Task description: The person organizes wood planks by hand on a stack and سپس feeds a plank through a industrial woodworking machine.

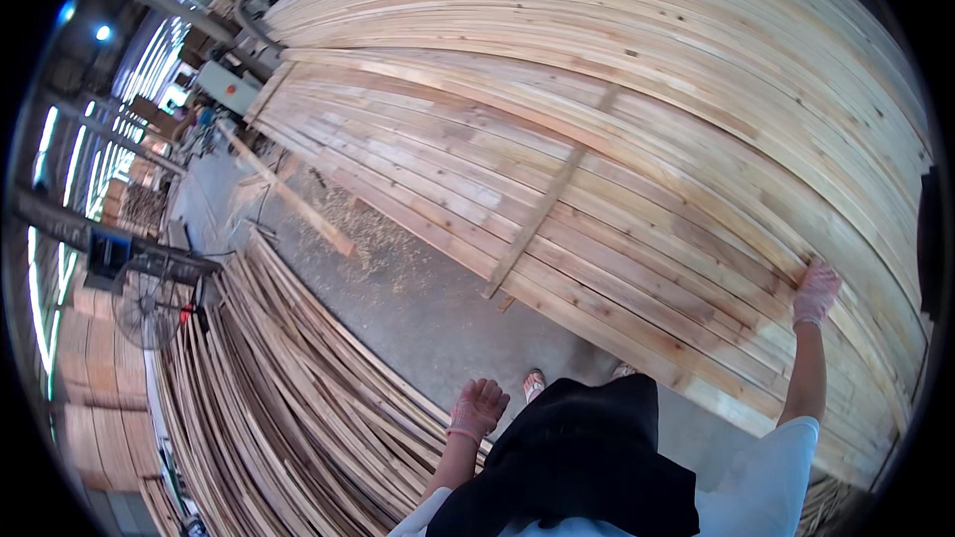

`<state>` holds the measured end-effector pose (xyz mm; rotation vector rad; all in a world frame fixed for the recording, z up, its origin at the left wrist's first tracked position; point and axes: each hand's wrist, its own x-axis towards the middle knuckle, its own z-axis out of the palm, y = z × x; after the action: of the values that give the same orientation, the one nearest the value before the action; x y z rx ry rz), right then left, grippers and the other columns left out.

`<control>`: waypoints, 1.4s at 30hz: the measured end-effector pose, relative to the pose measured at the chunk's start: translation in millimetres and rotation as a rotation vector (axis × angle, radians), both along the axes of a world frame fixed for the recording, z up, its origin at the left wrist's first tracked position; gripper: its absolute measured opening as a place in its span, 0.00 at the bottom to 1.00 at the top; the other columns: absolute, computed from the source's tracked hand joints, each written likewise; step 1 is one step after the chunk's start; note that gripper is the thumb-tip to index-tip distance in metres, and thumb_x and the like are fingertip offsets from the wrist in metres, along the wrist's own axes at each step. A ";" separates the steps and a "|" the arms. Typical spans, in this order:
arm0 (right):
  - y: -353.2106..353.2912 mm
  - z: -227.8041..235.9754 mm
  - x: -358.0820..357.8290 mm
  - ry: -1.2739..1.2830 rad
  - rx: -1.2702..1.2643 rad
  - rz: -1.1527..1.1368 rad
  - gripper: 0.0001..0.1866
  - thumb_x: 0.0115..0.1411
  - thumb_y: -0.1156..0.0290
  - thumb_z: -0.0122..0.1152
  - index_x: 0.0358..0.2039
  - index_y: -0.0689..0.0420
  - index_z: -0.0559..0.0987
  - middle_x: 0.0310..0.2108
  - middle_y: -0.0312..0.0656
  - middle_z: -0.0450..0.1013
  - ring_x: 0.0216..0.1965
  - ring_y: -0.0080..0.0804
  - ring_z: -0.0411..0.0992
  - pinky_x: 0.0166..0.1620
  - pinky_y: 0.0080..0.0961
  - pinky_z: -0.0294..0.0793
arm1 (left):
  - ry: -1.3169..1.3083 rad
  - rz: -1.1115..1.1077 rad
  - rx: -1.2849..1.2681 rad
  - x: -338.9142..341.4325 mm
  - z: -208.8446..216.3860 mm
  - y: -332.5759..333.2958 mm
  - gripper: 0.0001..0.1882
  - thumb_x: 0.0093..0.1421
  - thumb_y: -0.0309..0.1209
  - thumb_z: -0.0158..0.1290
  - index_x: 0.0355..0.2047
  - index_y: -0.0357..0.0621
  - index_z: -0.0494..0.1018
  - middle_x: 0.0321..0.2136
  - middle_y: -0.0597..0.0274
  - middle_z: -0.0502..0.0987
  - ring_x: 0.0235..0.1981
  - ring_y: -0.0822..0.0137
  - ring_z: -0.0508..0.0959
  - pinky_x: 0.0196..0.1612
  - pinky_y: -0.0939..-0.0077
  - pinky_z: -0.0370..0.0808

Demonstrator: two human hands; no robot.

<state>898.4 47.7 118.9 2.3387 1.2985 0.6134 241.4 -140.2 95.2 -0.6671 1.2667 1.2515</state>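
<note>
My right hand, in a thin pale glove, reaches out to the right. Its fingers are curled down on a long wooden board, one of a few lying lengthwise over the stack; the fingertips are partly hidden. Below them spreads a wide layer of pale planks with knots and darker patches. A narrow wooden crosspiece lies across these planks. My left hand, gloved as well, hangs low over the left side with its fingers loosely bent and apart, holding nothing. It is nearest to a pile of thin wooden strips.
A higher stack of long boards fills the far side. Sawdust and a loose plank lie on the grey floor. A fan stands at the left, near stacked wood. A machine stands beyond the planks' far end.
</note>
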 end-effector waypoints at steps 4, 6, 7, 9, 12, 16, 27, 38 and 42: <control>1.5 10.4 -11.6 -0.011 0.016 0.127 0.07 0.60 0.72 0.51 0.38 0.46 0.71 0.34 0.36 0.73 0.35 0.35 0.76 0.41 0.34 0.71 | -0.313 0.055 0.449 -32.1 -45.0 -45.1 0.12 0.60 0.40 0.47 0.24 0.51 0.61 0.21 0.65 0.59 0.24 0.64 0.62 0.35 0.65 0.67; -5.2 4.2 -7.1 0.129 -0.005 0.112 0.09 0.59 0.72 0.52 0.41 0.48 0.72 0.35 0.36 0.74 0.37 0.34 0.76 0.42 0.34 0.73 | -0.327 -0.024 0.491 -36.1 -53.3 -38.0 0.11 0.60 0.39 0.46 0.24 0.51 0.61 0.22 0.65 0.58 0.25 0.65 0.62 0.34 0.67 0.65; -18.2 0.3 -15.4 -0.003 -0.054 0.209 0.09 0.59 0.71 0.53 0.41 0.49 0.74 0.36 0.37 0.75 0.37 0.35 0.76 0.42 0.33 0.74 | -0.297 -0.076 0.476 -37.7 -51.5 -32.6 0.11 0.60 0.39 0.46 0.24 0.51 0.61 0.22 0.66 0.59 0.26 0.66 0.62 0.35 0.68 0.65; -32.7 -8.3 -28.9 0.084 -0.129 0.192 0.10 0.58 0.71 0.53 0.41 0.51 0.75 0.36 0.42 0.76 0.38 0.40 0.76 0.41 0.35 0.75 | -0.262 -0.137 0.448 -33.5 -42.5 -14.2 0.10 0.60 0.37 0.46 0.24 0.51 0.61 0.22 0.67 0.58 0.26 0.67 0.62 0.35 0.69 0.65; -65.4 12.7 -77.2 0.329 -0.361 0.214 0.10 0.54 0.69 0.56 0.38 0.51 0.77 0.35 0.46 0.77 0.40 0.43 0.76 0.39 0.35 0.75 | -0.267 -0.179 0.408 -27.6 -28.3 14.0 0.11 0.60 0.35 0.48 0.22 0.51 0.62 0.20 0.68 0.59 0.24 0.67 0.62 0.33 0.69 0.67; -128.7 17.5 -96.9 0.663 -0.937 0.407 0.10 0.57 0.64 0.54 0.34 0.55 0.79 0.32 0.41 0.78 0.34 0.35 0.78 0.37 0.27 0.77 | -0.285 -0.384 0.512 -10.4 -2.6 50.4 0.08 0.61 0.38 0.51 0.31 0.48 0.69 0.27 0.65 0.70 0.30 0.63 0.72 0.42 0.65 0.73; -303.9 28.0 -268.9 2.235 -0.598 -0.511 0.19 0.50 0.60 0.68 0.39 0.57 0.77 0.37 0.46 0.76 0.41 0.37 0.74 0.47 0.37 0.72 | -0.834 -0.414 0.924 20.3 -3.2 79.5 0.15 0.56 0.40 0.58 0.35 0.43 0.72 0.32 0.60 0.73 0.38 0.58 0.74 0.51 0.57 0.72; -326.7 64.8 -308.8 1.533 -0.654 -0.286 0.20 0.51 0.58 0.67 0.41 0.54 0.77 0.40 0.47 0.75 0.43 0.38 0.74 0.49 0.37 0.72 | -0.384 -0.332 0.394 -28.6 45.6 46.8 0.06 0.57 0.33 0.55 0.30 0.45 0.72 0.23 0.62 0.73 0.24 0.60 0.74 0.33 0.62 0.75; -317.4 62.2 -302.4 1.470 -0.665 -0.184 0.20 0.52 0.57 0.66 0.42 0.53 0.77 0.41 0.47 0.75 0.44 0.38 0.74 0.50 0.37 0.72 | -0.333 -0.317 0.357 -17.5 59.2 37.3 0.07 0.58 0.33 0.56 0.29 0.45 0.72 0.21 0.62 0.72 0.23 0.61 0.73 0.32 0.63 0.75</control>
<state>596.0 -269.7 181.0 2.0673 1.3180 -1.6350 223.9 -102.9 154.3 -0.3769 0.8091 1.0173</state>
